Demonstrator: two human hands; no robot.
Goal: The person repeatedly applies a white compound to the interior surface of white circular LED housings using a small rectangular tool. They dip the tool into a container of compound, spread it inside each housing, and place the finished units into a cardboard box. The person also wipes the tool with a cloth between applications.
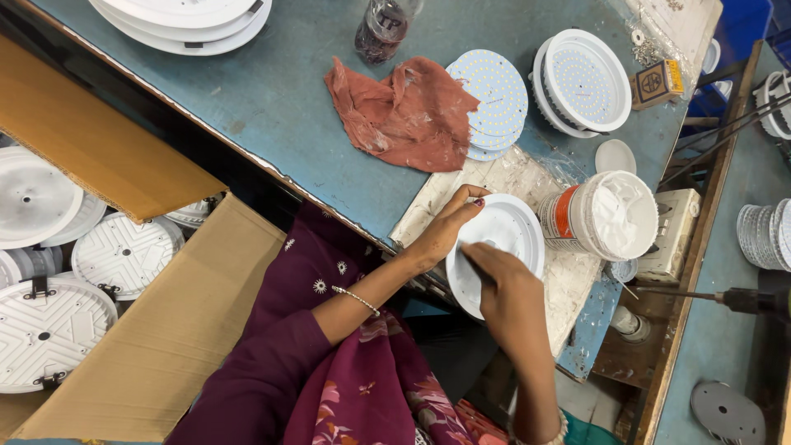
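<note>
Centre frame: left hand (445,231) grips the white dish (504,239) by its rim, right hand (507,284) pinches a thin stick inside it, tub (606,216) alongside.

A crumpled reddish cloth (401,113) lies at upper centre of the blue desk (272,91), beside a stack of round LED boards (493,100). An open tub of white paste (607,216) stands centre right. Cardboard boxes (169,330) sit lower left.
</note>
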